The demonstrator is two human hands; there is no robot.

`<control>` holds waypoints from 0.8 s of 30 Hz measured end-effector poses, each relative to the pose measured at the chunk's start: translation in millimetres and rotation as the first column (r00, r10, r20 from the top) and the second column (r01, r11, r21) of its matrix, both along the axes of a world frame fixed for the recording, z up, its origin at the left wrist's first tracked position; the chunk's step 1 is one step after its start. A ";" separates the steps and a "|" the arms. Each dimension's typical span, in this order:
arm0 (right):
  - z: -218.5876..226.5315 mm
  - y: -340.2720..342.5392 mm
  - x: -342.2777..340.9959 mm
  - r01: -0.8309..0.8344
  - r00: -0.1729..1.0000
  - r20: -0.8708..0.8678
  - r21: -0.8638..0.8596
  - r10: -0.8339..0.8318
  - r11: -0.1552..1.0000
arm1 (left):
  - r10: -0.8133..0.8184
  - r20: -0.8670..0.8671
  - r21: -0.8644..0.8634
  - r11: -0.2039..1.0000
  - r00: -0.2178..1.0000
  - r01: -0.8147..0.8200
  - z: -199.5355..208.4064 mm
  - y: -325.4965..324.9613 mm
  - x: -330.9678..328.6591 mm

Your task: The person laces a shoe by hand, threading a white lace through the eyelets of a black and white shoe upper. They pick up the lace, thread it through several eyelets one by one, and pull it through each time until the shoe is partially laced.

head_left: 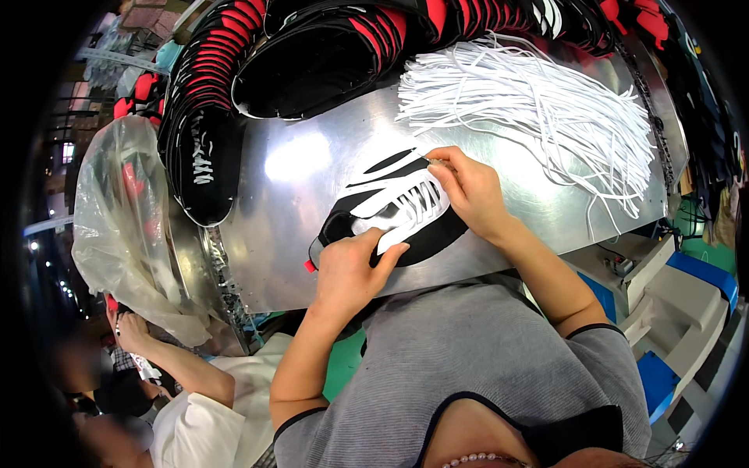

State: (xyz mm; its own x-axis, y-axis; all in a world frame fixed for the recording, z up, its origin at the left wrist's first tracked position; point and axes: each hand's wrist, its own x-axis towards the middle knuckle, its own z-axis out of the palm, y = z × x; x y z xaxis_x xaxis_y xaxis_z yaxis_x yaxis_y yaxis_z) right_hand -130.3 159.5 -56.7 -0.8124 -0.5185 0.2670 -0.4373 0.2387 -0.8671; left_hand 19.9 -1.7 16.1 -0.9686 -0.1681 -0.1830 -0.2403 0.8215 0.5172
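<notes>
shoe upper (pixel 407 195): partly behind hands (pixel 347 271) (pixel 472 189) | stacked uppers (pixel 312 78): top cut off

Table: a metal table (pixel 269 269) with a shiny, silvery top fills the middle, its edges bent by the wide lens.
Glare: a white patch of light (pixel 298 158) shines on the left part of the tabletop.
Floor: green floor (pixel 343 360) shows below the table's near edge, and more lies at the far right.
Right side: a pale cabinet (pixel 683 320) with blue panels (pixel 654 382) stands just beside the table.
Upper left: brown boxes (pixel 148 19) and blurred clutter, with a pale bar (pixel 121 59) crossing there.
Far left: a dim area with a glowing strip (pixel 50 225) and small bright lights (pixel 47 264).
</notes>
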 end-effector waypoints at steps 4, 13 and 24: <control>13.5 1.1 2.9 -0.018 0.994 0.108 0.030 0.015 0.999 | -0.091 -0.463 -0.155 0.988 0.882 0.020 -4.0 5.4 20.3; 16.0 -6.8 15.9 -0.073 0.968 0.243 0.008 0.069 0.997 | 0.865 0.098 0.960 0.049 0.492 -0.277 -72.0 31.3 94.9; -6.1 4.5 -99.9 0.123 0.976 0.206 -0.288 -0.064 0.950 | 0.818 -0.291 0.957 0.259 0.496 0.134 68.5 -47.0 33.8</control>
